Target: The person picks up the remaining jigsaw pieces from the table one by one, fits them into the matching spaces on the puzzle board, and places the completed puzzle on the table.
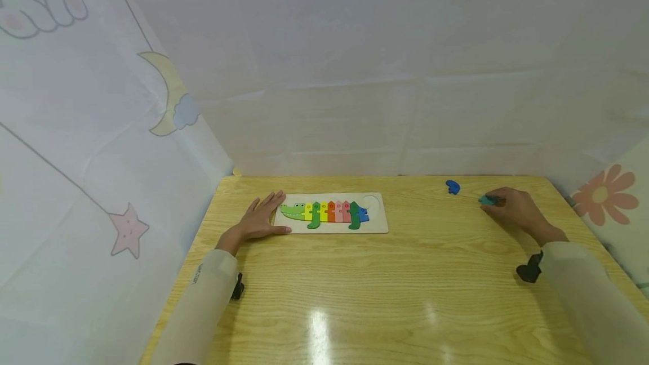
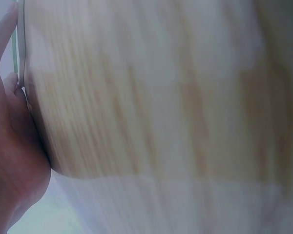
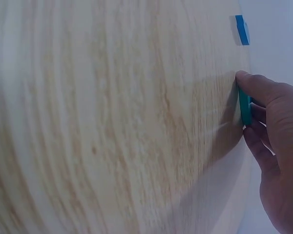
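A wooden crocodile puzzle board (image 1: 380,224) lies flat on the table, its colourful pieces running from a light green head (image 1: 294,213) to a blue piece (image 1: 363,214). To the right of that blue piece shows a bare round outline. My left hand (image 1: 258,221) rests spread at the board's left end, thumb along the near corner and fingertips by the far one. Over at the table's right side, my right hand (image 1: 514,210) pinches a teal puzzle piece (image 3: 244,107) between thumb and fingers, close to the tabletop. Part of that piece is hidden by the fingers.
A loose blue puzzle piece (image 1: 453,187) lies near the table's back edge, left of my right hand. Pale printed sheets (image 1: 329,100) stand behind and beside the wooden table (image 1: 355,286).
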Motion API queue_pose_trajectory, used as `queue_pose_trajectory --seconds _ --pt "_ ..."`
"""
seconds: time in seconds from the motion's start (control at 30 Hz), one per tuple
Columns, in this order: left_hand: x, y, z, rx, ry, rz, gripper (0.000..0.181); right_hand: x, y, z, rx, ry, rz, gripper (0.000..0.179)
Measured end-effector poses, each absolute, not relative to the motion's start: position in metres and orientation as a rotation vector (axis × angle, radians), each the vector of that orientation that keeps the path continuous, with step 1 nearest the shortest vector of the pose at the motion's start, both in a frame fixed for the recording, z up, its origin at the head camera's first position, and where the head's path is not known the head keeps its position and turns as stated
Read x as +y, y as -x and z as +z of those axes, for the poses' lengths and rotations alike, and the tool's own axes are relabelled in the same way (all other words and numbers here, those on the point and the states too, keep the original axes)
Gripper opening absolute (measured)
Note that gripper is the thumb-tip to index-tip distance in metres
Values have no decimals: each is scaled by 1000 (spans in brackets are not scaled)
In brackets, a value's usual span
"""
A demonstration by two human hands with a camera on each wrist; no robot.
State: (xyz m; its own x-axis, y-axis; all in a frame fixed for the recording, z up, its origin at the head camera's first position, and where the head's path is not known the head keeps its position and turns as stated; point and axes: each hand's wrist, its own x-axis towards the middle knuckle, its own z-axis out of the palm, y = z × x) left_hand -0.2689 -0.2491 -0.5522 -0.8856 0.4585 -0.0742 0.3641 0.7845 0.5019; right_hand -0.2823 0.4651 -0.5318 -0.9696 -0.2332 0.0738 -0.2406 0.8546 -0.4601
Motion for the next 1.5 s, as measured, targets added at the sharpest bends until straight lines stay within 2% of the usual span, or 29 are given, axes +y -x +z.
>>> queue_pose_trajectory --seconds 0.27,0.63,1.23,1.5 --pt "-249 271 -553 2775 -617 698 112 460 278 -529 -2967 -421 744 47" --pt "-249 269 -550 2781 -625 692 111 458 276 -528 -2970 -440 763 47" --pt "-250 268 -547 2785 -648 717 122 449 274 -528 -3000 -454 789 47" --pt "-246 266 -540 2765 -632 686 113 445 275 -527 -3001 -483 754 49"
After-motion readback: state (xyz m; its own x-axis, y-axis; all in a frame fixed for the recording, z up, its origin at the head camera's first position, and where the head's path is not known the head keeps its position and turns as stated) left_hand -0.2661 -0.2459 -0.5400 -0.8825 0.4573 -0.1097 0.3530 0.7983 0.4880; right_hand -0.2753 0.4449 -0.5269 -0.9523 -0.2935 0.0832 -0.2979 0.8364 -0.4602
